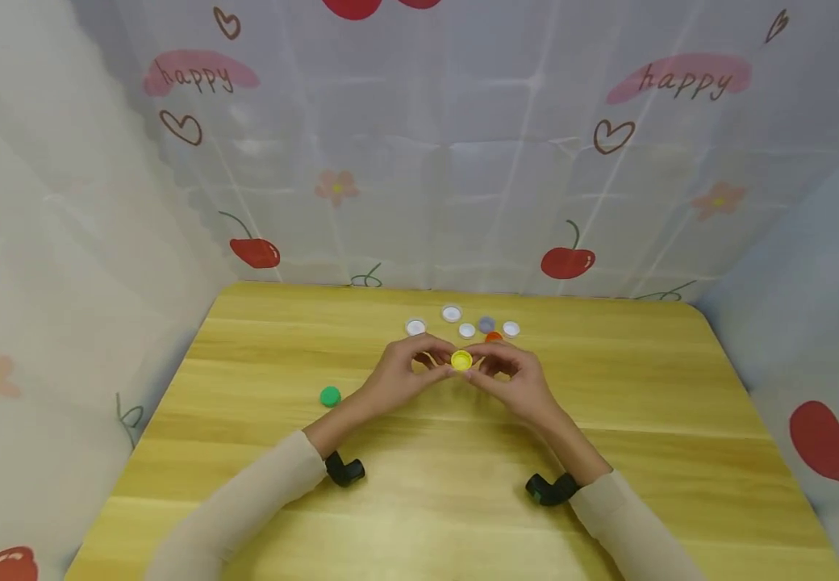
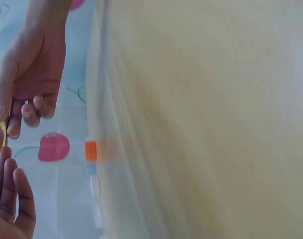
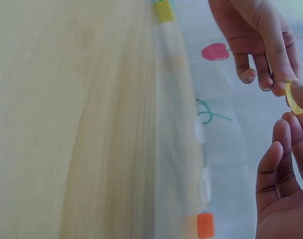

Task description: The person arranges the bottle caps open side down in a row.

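A small yellow bottle cap (image 1: pixel 461 361) is held up over the table, its hollow side facing the head camera. My left hand (image 1: pixel 406 371) pinches its left edge between thumb and fingers. From the other side my right hand (image 1: pixel 517 381) pinches the right edge the same way. In the left wrist view only a yellow rim (image 2: pixel 3 133) shows between the fingertips. The right wrist view likewise has the cap's edge (image 3: pixel 292 100) beside a thumb, with the other fingers loosely bent. Just behind the right hand lies an orange cap (image 1: pixel 493 336), partly hidden.
Several white caps, one of them a white cap (image 1: pixel 452 313), lie toward the back of the wooden table (image 1: pixel 434 516), with a greyish cap (image 1: pixel 487 324) among them. A green cap (image 1: pixel 330 396) is left of the left forearm. A printed curtain (image 1: pixel 427 226) hangs behind the table.
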`<action>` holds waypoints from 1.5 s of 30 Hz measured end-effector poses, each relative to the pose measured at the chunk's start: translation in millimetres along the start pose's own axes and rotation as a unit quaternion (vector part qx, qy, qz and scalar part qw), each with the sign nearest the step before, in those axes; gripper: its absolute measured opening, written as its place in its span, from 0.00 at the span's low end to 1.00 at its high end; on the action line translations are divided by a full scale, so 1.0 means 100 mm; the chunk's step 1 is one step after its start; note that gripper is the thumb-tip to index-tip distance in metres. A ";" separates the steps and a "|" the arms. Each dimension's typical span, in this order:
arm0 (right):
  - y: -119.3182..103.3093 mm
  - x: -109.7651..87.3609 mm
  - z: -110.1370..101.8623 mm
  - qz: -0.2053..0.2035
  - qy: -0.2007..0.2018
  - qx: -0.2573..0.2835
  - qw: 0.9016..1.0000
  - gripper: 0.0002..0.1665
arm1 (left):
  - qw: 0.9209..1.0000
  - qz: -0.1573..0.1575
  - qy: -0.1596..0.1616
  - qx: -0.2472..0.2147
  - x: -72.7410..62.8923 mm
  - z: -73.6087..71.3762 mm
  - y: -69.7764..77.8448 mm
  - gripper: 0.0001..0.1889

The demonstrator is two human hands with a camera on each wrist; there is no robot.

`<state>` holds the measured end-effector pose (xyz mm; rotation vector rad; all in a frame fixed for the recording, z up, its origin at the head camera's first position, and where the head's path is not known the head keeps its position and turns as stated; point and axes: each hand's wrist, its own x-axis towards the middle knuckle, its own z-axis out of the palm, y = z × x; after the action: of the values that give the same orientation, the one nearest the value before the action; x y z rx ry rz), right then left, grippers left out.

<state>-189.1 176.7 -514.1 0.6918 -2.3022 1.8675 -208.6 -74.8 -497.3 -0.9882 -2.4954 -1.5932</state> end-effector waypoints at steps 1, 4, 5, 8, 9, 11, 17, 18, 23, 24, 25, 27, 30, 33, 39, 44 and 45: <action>-0.03 -0.01 0.00 -0.007 0.002 0.006 1.000 0.19 | 1.000 0.005 0.007 -0.013 -0.01 0.01 0.02 0.13; -0.09 -0.04 -0.01 -0.025 0.001 0.018 1.000 0.19 | 0.999 0.009 0.023 -0.046 -0.06 0.03 0.08 0.12; -0.10 -0.04 0.00 -0.031 0.000 0.022 0.999 0.19 | 0.998 0.006 0.025 -0.056 -0.08 0.04 0.09 0.12; -0.12 -0.07 0.01 -0.042 -0.002 0.031 0.999 0.19 | 0.997 0.002 0.030 -0.075 -0.11 0.05 0.10 0.11; -0.13 -0.07 0.02 -0.044 -0.002 0.034 0.998 0.19 | 0.997 0.001 0.030 -0.078 -0.12 0.06 0.10 0.11; -0.14 -0.08 0.03 -0.043 -0.001 0.040 0.998 0.18 | 0.996 -0.005 0.030 -0.083 -0.13 0.06 0.10 0.11; -0.14 -0.11 0.05 -0.029 0.007 0.049 0.998 0.19 | 0.976 -0.118 -0.010 -0.181 -0.10 0.02 0.12 0.11; -0.13 -0.11 0.04 -0.030 0.007 0.049 0.998 0.19 | 0.966 -0.151 -0.022 -0.209 -0.08 0.01 0.12 0.12; -0.11 -0.13 0.03 -0.039 -0.002 0.053 0.998 0.19 | 0.915 -0.258 -0.076 -0.302 -0.03 -0.03 0.13 0.12; -0.11 -0.13 0.02 -0.038 -0.005 0.055 0.998 0.19 | 0.908 -0.265 -0.083 -0.314 -0.02 -0.03 0.14 0.11; -0.12 -0.13 0.02 -0.038 -0.007 0.056 0.998 0.19 | 0.903 -0.268 -0.090 -0.324 -0.02 -0.03 0.15 0.10; -0.12 -0.13 0.01 -0.038 -0.012 0.058 0.998 0.19 | 0.896 -0.272 -0.099 -0.337 -0.01 -0.04 0.17 0.08; -0.13 -0.14 0.01 -0.035 -0.020 0.057 0.998 0.19 | 0.891 -0.273 -0.106 -0.347 -0.01 -0.04 0.16 0.09; -0.13 -0.14 0.01 -0.034 -0.026 0.054 0.998 0.19 | 0.893 -0.270 -0.112 -0.342 -0.01 -0.05 0.16 0.14; -0.12 -0.15 0.02 -0.031 -0.035 0.047 0.998 0.19 | 0.904 -0.259 -0.118 -0.318 -0.03 -0.07 0.14 0.11; -0.13 -0.15 0.03 -0.029 -0.038 0.040 0.998 0.21 | 0.930 -0.227 -0.106 -0.270 -0.05 -0.07 0.11 0.10; -0.13 -0.14 0.04 -0.028 -0.040 0.039 0.998 0.22 | 0.939 -0.214 -0.100 -0.249 -0.06 -0.08 0.10 0.10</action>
<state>-170.3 175.2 -508.2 0.8470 -2.2406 1.9479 -201.1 -81.0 -487.0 -0.6827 -2.6264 -2.4630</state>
